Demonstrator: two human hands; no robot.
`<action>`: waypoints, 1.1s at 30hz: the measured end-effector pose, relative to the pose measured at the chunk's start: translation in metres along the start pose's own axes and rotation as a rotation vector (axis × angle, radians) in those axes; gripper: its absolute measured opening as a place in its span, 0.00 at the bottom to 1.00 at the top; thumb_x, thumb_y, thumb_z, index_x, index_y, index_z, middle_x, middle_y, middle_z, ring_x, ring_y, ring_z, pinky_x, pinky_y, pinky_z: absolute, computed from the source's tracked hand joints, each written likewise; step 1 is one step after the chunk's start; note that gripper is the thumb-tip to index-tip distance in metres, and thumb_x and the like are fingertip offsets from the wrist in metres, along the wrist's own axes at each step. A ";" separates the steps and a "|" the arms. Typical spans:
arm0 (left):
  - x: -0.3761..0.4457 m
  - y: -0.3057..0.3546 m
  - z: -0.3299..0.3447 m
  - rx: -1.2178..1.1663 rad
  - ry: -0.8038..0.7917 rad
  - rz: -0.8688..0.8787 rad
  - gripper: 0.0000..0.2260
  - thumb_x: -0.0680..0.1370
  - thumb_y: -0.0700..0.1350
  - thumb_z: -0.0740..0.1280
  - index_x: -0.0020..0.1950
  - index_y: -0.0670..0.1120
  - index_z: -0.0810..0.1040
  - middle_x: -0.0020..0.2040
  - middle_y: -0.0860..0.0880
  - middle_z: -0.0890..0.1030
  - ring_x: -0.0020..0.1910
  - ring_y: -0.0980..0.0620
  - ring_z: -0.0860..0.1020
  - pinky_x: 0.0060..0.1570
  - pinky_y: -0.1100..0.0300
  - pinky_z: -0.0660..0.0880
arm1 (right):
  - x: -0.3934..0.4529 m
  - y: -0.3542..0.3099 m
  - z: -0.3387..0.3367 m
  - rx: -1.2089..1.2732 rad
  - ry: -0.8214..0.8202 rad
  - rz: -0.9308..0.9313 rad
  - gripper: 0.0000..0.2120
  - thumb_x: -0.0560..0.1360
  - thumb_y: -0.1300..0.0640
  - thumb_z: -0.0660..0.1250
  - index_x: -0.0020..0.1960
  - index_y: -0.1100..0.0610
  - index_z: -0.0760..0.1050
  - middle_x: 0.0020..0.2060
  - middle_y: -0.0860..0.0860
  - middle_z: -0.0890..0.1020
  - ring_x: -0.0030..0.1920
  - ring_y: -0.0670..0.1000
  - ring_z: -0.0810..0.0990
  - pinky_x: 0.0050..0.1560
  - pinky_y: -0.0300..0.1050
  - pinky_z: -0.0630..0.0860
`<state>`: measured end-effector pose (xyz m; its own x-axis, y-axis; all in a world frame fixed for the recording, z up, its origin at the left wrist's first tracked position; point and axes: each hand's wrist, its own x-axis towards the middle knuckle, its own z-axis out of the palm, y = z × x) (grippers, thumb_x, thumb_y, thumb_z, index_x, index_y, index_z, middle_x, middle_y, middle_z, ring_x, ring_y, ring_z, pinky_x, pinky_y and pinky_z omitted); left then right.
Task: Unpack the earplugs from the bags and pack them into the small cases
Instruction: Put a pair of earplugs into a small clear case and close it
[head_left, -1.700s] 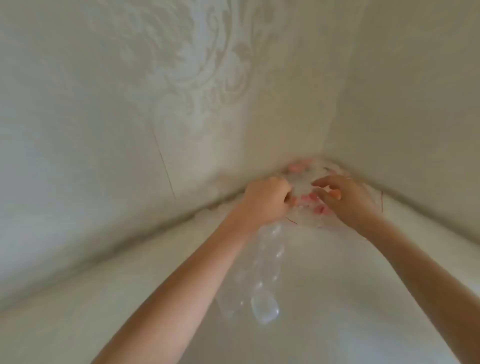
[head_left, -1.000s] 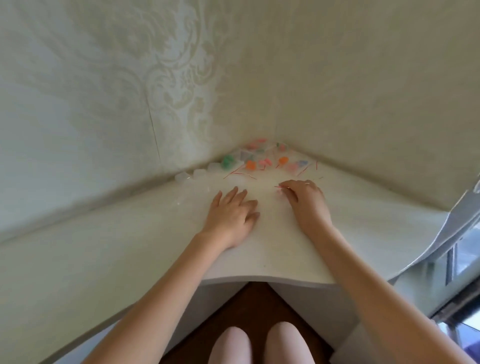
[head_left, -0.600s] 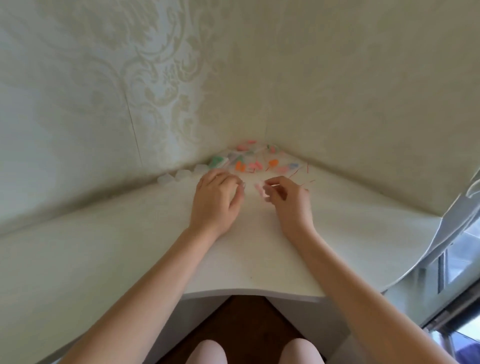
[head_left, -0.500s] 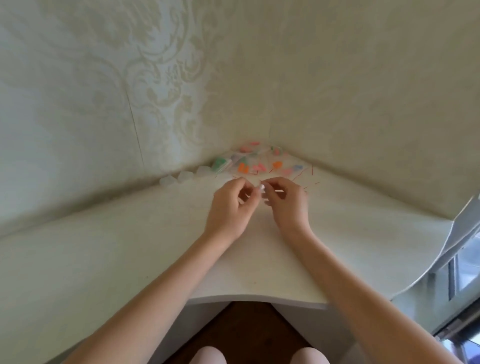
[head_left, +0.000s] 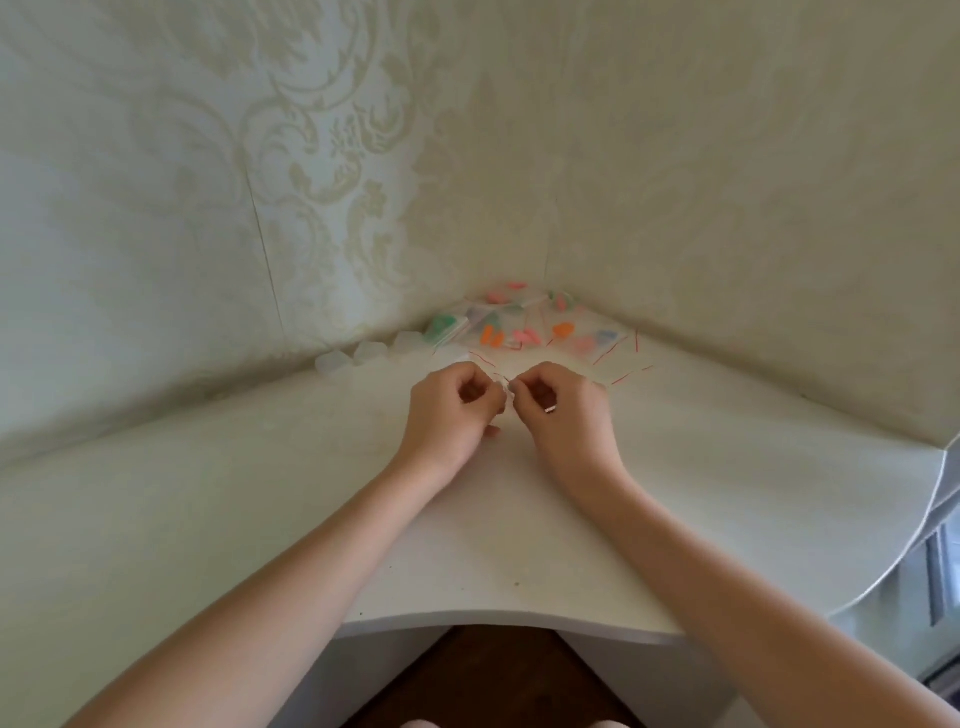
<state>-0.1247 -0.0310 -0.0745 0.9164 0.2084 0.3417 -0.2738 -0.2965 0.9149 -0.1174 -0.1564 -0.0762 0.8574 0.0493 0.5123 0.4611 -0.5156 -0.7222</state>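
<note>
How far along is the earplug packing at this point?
Early, by the look of it. Done: nothing visibly packed; the small cases along the wall look empty, though they are too small to be sure. In hand: left hand and right hand pinch one small clear bag between them. Left: the pile of bagged coloured earplugs in the corner.

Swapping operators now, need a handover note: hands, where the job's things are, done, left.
Left hand and right hand: both pinch one small clear bag between them above the desk, grip at its top edge; contents too small to tell.
Bagged earplugs lie piled in the wall corner.
Small cases stand in a row along the left wall, left of the pile.
Done: nothing visibly packed.
Left: open this bag, fill a case, then work through the pile.
</note>
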 end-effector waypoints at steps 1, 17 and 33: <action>-0.001 0.000 0.001 0.036 0.002 0.025 0.07 0.74 0.38 0.67 0.38 0.34 0.76 0.38 0.37 0.80 0.38 0.44 0.79 0.30 0.65 0.77 | -0.001 0.000 0.001 -0.048 -0.010 -0.033 0.07 0.76 0.61 0.65 0.39 0.57 0.75 0.34 0.50 0.78 0.36 0.50 0.74 0.35 0.38 0.67; -0.008 0.006 -0.002 0.083 0.024 0.089 0.10 0.78 0.39 0.61 0.37 0.41 0.72 0.30 0.54 0.80 0.33 0.53 0.78 0.36 0.56 0.79 | -0.003 -0.004 -0.007 -0.081 -0.110 -0.187 0.06 0.79 0.60 0.59 0.52 0.49 0.67 0.33 0.42 0.71 0.35 0.43 0.70 0.37 0.48 0.73; -0.014 0.003 0.003 0.262 -0.115 0.468 0.08 0.73 0.45 0.60 0.35 0.51 0.65 0.29 0.56 0.68 0.28 0.57 0.67 0.30 0.60 0.64 | 0.003 0.003 -0.006 -0.111 -0.180 -0.124 0.08 0.72 0.64 0.59 0.37 0.61 0.74 0.39 0.53 0.77 0.40 0.52 0.73 0.37 0.39 0.66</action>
<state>-0.1380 -0.0375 -0.0771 0.7445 -0.1003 0.6600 -0.5911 -0.5586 0.5819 -0.1146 -0.1625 -0.0740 0.8275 0.2647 0.4952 0.5458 -0.5865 -0.5984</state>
